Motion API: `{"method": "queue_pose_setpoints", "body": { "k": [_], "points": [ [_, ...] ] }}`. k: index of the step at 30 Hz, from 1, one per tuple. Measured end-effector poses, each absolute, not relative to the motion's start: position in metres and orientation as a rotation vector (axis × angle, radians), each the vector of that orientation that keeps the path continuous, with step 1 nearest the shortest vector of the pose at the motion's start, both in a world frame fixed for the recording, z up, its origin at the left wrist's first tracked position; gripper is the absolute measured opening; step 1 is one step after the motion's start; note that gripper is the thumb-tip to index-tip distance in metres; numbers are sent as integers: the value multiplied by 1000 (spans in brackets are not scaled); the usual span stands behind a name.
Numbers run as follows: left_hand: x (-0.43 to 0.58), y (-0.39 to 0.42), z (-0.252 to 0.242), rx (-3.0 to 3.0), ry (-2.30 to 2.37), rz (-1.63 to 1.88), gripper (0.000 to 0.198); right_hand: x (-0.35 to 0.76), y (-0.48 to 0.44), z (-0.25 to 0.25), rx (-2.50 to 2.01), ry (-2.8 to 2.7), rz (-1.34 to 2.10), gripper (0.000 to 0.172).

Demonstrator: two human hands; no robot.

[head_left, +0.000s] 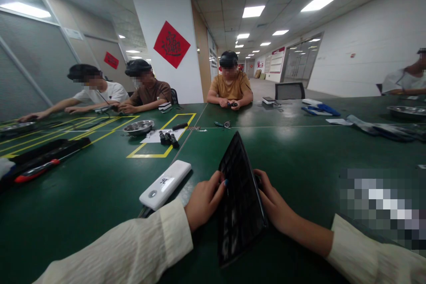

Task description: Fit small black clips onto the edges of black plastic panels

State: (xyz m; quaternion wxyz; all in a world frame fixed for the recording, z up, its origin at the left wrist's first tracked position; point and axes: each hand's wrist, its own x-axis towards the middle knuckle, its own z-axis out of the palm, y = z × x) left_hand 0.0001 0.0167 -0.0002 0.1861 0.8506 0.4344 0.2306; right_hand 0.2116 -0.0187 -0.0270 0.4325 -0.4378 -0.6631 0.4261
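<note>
A black rectangular tray (238, 199), its face marked off in a grid like compartments, stands tilted on edge between my hands above the green table. My left hand (204, 199) has its thumb and fingers pinched together against the gridded face. A small blue spot shows at the thumb tip; whether it is a held piece is unclear. On the far side, my right hand (274, 199) supports the tray's back and edge, with its fingertips partly hidden behind it. Left of my left hand lies a white power bank (165, 184) with a cable under it.
The green table (299, 146) bears a metal bowl (139, 127), black clamp-like parts (168, 138) on white paper, and pliers (222, 124). A red-handled tool (38, 171) lies at left, grey-blue gloves (379, 126) at right. Several people sit around the table.
</note>
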Motion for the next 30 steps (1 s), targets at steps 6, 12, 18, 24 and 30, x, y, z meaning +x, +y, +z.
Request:
{"method": "queue_pose_setpoints", "body": {
  "k": [6, 12, 18, 24, 30],
  "points": [
    [-2, 14, -2, 2475, 1229, 626, 28, 211, -20, -23, -1086, -1636, 1075, 33],
    [-2, 15, -3, 2483, 1225, 629, 31, 211, -18, -26, -1102, -1619, 1064, 35],
    [-1, 17, 0, 2461, 1191, 552, 39, 212, -19, -24, -1109, -1621, 1078, 36],
    [-2, 15, -1, 2478, 1166, 550, 37, 212, -19, -24, -1123, -1629, 1076, 38],
    [0, 14, -3, 2446, 1265, 642, 24, 212, -19, -24, -1097, -1641, 1078, 32]
  ]
}}
